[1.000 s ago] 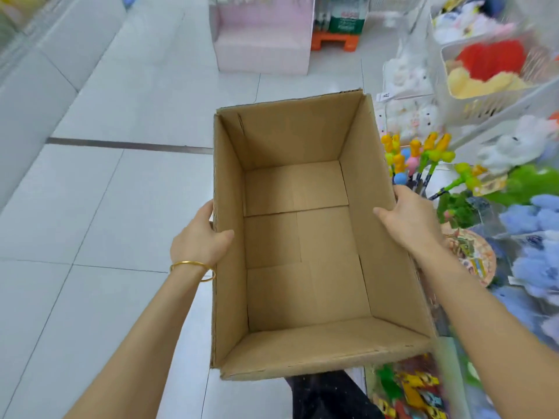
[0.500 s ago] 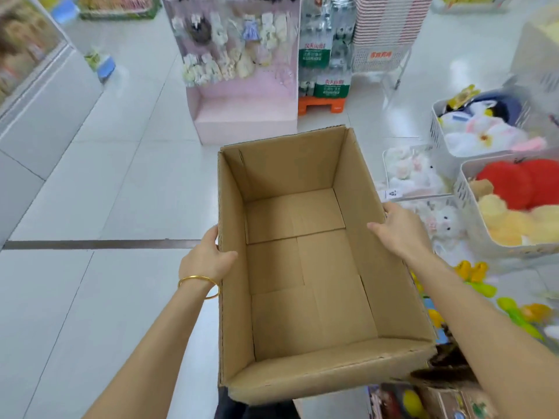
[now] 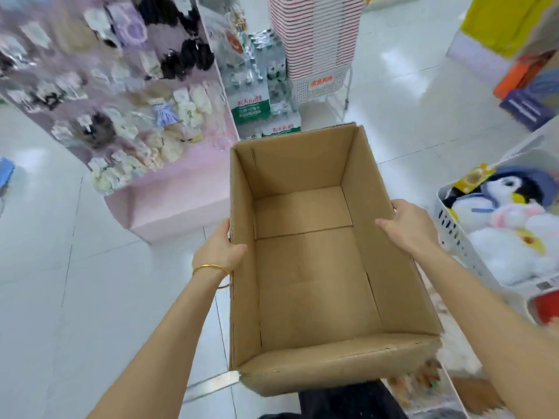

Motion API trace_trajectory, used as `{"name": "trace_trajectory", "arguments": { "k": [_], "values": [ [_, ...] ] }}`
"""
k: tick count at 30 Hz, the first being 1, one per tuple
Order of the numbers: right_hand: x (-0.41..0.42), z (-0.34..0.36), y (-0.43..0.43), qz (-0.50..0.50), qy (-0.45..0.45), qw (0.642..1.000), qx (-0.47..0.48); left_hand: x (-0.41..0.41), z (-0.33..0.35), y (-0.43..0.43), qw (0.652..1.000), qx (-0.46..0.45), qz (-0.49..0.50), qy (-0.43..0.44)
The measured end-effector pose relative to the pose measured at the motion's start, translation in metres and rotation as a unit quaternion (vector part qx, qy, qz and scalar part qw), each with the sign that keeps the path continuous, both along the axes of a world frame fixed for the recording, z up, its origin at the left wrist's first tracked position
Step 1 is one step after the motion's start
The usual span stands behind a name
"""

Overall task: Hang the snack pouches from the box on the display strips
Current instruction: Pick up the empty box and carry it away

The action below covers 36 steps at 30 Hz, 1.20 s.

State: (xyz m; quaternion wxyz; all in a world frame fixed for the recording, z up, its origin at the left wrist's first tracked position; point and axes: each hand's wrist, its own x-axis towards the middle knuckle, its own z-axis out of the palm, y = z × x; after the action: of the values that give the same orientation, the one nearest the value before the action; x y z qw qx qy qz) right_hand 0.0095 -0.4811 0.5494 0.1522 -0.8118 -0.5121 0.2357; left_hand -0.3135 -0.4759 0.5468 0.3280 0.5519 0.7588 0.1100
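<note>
I hold an open brown cardboard box (image 3: 290, 167) in front of me, above the shop floor. Its inside is bare cardboard, with no pouches in it. My left hand (image 3: 219, 249), with a gold bangle on the wrist, grips the box's left wall, thumb over the rim. My right hand (image 3: 408, 225) grips the right wall the same way. No snack pouches or display strips show in the head view.
A pink display stand (image 3: 178, 204) hung with small accessories rises at the left. Behind the box stand packs of bottled water (image 3: 251, 104) and stacked red-and-white baskets (image 3: 314, 34). A white bin (image 3: 450, 234) of plush toys sits at the right. White tiled floor (image 3: 60, 282) lies to the left.
The view has risen and turned: the pink stand, water packs and baskets have come much nearer, and the toy shelves have slid off right. Both hands keep the same grip on the box.
</note>
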Motion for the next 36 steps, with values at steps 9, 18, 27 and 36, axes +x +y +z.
{"name": "trace_trajectory", "arguments": {
  "k": [9, 18, 27, 36],
  "values": [
    [0.025, -0.009, 0.283, -0.05, 0.023, 0.998, -0.019, 0.031, -0.011, 0.307, 0.999, 0.005, -0.043, 0.011],
    [0.062, -0.151, 0.531, -0.18, 0.062, 0.98, -0.057, 0.091, -0.152, 0.641, 0.983, -0.008, -0.178, 0.041],
    [0.029, -0.389, 0.666, -0.401, 0.158, 0.893, -0.131, 0.114, -0.377, 0.829, 0.953, -0.108, -0.26, 0.108],
    [-0.075, -0.568, 0.696, -0.529, 0.278, 0.781, -0.18, 0.077, -0.531, 0.884, 0.919, -0.112, -0.278, 0.255]
  ]
}}
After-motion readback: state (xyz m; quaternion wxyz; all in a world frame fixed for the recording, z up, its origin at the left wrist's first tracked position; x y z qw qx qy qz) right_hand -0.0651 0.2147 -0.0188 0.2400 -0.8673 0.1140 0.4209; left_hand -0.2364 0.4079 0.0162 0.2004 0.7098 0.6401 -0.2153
